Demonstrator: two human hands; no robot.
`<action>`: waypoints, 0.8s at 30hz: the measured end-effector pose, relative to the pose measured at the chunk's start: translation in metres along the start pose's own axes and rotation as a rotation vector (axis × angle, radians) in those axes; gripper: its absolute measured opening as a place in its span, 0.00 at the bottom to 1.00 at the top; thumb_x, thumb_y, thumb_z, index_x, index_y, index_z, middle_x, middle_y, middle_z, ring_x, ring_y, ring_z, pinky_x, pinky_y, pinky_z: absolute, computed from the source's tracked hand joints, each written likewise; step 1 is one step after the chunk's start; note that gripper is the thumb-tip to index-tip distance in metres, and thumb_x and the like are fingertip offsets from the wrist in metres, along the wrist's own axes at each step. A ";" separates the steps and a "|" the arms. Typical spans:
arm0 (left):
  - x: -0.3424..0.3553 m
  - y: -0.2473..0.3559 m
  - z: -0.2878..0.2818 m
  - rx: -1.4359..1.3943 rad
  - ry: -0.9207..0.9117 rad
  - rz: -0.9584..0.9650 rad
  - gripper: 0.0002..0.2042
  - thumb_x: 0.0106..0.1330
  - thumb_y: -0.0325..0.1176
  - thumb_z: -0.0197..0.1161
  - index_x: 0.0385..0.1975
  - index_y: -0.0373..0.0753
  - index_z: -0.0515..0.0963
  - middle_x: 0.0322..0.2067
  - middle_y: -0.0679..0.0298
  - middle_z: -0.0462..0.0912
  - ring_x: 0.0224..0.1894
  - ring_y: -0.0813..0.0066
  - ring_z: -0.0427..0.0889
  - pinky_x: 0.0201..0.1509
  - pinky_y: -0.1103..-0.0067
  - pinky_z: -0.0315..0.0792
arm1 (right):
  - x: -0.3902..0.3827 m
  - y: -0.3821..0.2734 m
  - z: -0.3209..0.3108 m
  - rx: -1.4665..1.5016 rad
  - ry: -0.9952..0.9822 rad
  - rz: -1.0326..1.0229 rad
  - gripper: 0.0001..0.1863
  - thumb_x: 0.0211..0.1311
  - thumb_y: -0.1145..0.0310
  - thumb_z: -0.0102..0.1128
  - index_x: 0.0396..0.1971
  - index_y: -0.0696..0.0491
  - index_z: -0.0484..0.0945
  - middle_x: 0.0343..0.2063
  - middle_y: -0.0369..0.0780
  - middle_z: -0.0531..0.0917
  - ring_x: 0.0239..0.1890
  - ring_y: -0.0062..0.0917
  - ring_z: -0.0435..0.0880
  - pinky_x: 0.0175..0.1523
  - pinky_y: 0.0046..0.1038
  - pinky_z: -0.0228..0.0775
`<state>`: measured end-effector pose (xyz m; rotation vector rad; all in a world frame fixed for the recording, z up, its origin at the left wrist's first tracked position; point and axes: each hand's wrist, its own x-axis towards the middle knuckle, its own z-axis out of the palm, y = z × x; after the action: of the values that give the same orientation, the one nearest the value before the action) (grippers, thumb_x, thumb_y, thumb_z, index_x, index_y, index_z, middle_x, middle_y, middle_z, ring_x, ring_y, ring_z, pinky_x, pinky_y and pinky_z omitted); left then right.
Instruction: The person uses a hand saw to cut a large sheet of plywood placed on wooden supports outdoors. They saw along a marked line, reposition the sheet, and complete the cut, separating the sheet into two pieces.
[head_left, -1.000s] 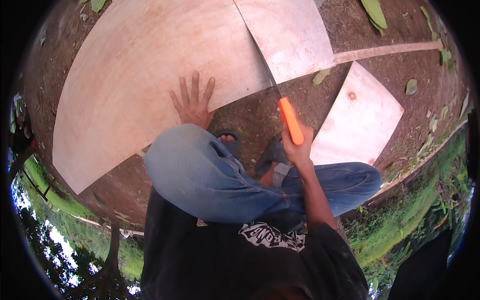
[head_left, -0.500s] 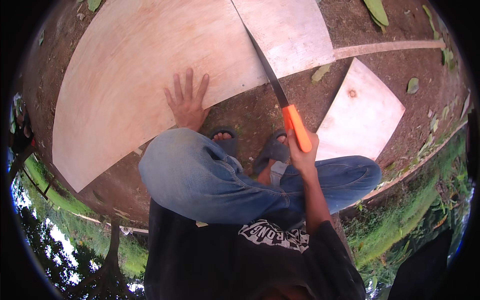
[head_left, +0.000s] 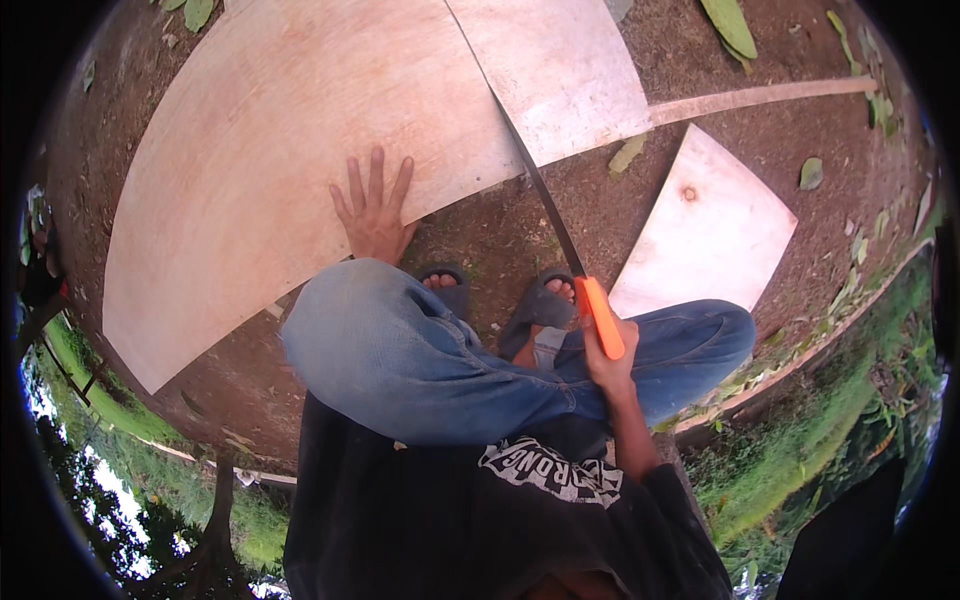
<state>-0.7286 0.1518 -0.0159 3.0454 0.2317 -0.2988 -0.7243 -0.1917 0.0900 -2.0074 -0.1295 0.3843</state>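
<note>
A broad pale plywood sheet (head_left: 250,190) lies low over the soil in front of me. My left hand (head_left: 375,215) presses flat near its front edge, fingers spread. In my right hand (head_left: 609,355) is the orange handle of a hand saw (head_left: 545,205). Its dark blade crosses the sheet's near edge and sits in a long cut running away from me. Right of the cut is a narrower plywood section (head_left: 560,75). Most of the blade shows between the handle and the sheet's edge; its far end is hard to make out.
A smaller plywood piece (head_left: 705,220) lies on the ground at the right. A thin wooden strip (head_left: 770,98) extends right from under the sheet. My sandalled feet (head_left: 540,310) rest close to the near edge. Green leaves (head_left: 730,28) are scattered on the soil.
My right hand has drawn the saw back toward me, so more of the blade is out past the sheet's edge. My left hand stays on the plywood. The view has shifted slightly.
</note>
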 end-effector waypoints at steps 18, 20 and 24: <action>-0.036 0.020 0.029 -0.362 -0.155 -0.205 0.45 0.63 0.57 0.70 0.76 0.49 0.56 0.76 0.57 0.56 0.76 0.47 0.55 0.74 0.43 0.54 | 0.024 0.008 0.013 0.045 0.011 0.083 0.28 0.62 0.78 0.63 0.64 0.58 0.76 0.46 0.53 0.87 0.42 0.26 0.91 0.47 0.27 0.78; -0.042 0.008 0.028 -0.376 -0.159 -0.267 0.44 0.63 0.57 0.69 0.76 0.49 0.57 0.75 0.56 0.57 0.76 0.48 0.56 0.73 0.44 0.55 | 0.029 0.008 0.018 0.055 0.020 0.017 0.27 0.62 0.77 0.63 0.63 0.58 0.76 0.36 0.52 0.87 0.35 0.20 0.88 0.43 0.26 0.77; -0.047 0.007 0.042 -0.472 -0.185 -0.342 0.43 0.64 0.57 0.68 0.76 0.47 0.57 0.74 0.56 0.59 0.74 0.48 0.58 0.72 0.45 0.58 | 0.033 -0.005 0.014 0.089 -0.020 0.159 0.25 0.63 0.75 0.64 0.62 0.59 0.77 0.19 0.42 0.75 0.22 0.14 0.73 0.31 0.26 0.70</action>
<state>-0.7810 0.1343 -0.0473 2.4855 0.7014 -0.4662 -0.6972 -0.1687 0.0815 -1.9318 0.0353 0.5025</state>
